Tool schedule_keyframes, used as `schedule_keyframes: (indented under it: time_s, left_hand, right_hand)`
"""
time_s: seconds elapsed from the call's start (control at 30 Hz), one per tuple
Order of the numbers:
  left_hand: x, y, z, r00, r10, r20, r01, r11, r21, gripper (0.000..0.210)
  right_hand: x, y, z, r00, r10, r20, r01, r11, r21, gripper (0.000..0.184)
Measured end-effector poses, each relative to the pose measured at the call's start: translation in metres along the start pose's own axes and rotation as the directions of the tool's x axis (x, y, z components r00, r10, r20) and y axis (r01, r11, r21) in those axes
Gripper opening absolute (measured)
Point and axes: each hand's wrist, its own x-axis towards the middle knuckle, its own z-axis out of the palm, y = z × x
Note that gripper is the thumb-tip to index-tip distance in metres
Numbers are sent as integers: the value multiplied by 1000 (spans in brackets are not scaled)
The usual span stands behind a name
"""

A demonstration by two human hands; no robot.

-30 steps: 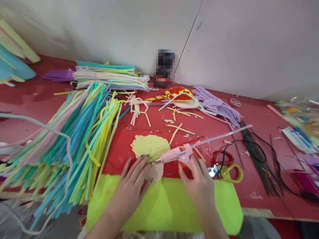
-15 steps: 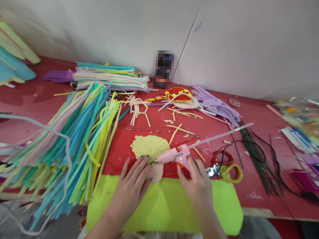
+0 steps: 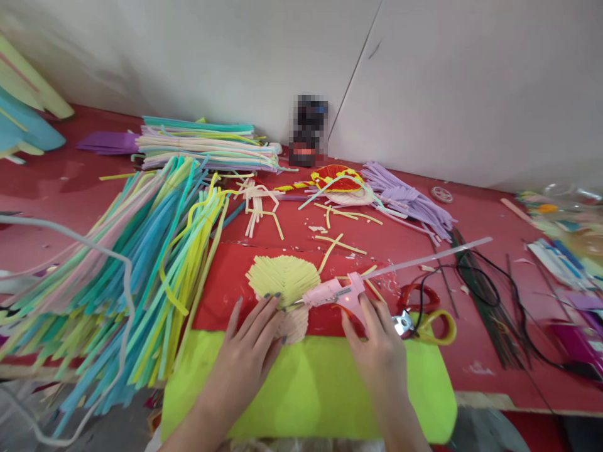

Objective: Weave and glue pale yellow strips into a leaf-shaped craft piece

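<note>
My right hand (image 3: 379, 339) is wrapped round the handle of a pink hot glue gun (image 3: 334, 292), with a long clear glue stick (image 3: 428, 258) out of its back. The gun's metal nozzle points left, close to my left fingertips. My left hand (image 3: 252, 345) lies with fingers stretched out over the lower edge of a pale yellow leaf shape (image 3: 282, 276) made of ribbed strips. Below that leaf, a cream ribbed piece (image 3: 296, 325) shows partly under my left fingers. Both pieces rest on a red mat (image 3: 221, 276). Whether the nozzle touches them I cannot tell.
Pastel pipe cleaners (image 3: 155, 245) heap up on the left. Scissors (image 3: 436, 328) with a yellow and a red handle lie right of my right hand, beside a black cord (image 3: 509, 276). A lime-green cloth (image 3: 301, 395) covers the front edge. Purple stems (image 3: 409, 198) lie behind.
My right hand has drawn the glue gun slightly to the right, so its nozzle shows more. My left hand stays in place on the leaf pieces.
</note>
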Motion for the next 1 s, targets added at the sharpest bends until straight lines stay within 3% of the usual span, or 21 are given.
schedule_keyframes:
  time_s: [1.0]
  left_hand:
    - [-2, 0, 2, 1000, -3, 10, 3, 1000, 8, 29]
  right_hand:
    - [-3, 18, -4, 988, 156, -19, -157, 986, -54, 37]
